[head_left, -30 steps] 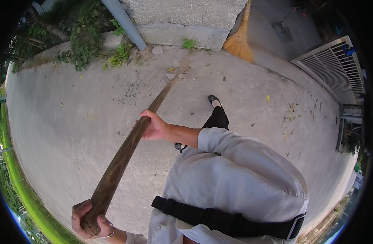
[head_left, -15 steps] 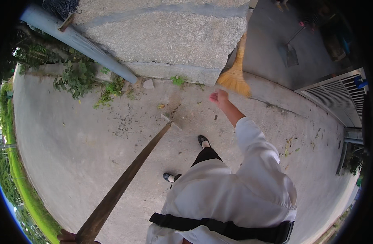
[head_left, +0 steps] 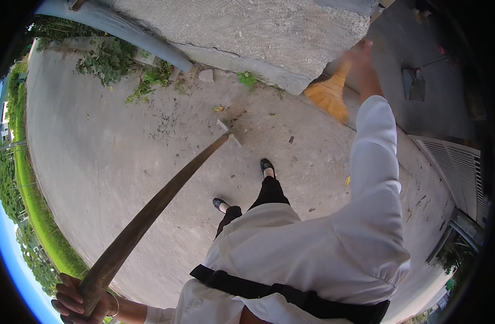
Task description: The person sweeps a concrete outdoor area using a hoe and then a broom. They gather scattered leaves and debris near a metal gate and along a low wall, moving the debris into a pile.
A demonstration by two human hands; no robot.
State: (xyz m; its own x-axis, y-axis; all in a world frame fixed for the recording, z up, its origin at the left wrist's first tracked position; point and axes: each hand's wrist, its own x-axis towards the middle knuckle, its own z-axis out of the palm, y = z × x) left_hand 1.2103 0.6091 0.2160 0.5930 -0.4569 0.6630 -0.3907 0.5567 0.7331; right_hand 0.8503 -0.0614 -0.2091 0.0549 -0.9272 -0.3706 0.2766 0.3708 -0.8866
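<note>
A hoe with a long wooden handle (head_left: 150, 208) slants across the left side, its narrow metal head (head_left: 229, 133) resting on the concrete. My left hand (head_left: 82, 299) is wrapped round the upper end of that handle, with a bracelet at the wrist. A straw broom (head_left: 329, 93) leans at the corner of the concrete wall, its bristles fanned out downward. My right hand (head_left: 360, 56) is stretched out to the broom's narrow upper part, overlapping it. Motion smears those fingers, so their grip is unclear.
The rough concrete wall (head_left: 258, 38) fills the top. A grey pipe (head_left: 123, 33) and green plants (head_left: 108, 60) stand at the left. Past the broom is a long-handled dustpan (head_left: 414, 85). A slatted white panel (head_left: 452, 164) stands at right. Dirt and leaves lie on the pavement (head_left: 166, 146).
My right hand has moved forward and right, from above the pavement up to the broom. My left hand has come further into view, still round the hoe handle. The view has shifted.
</note>
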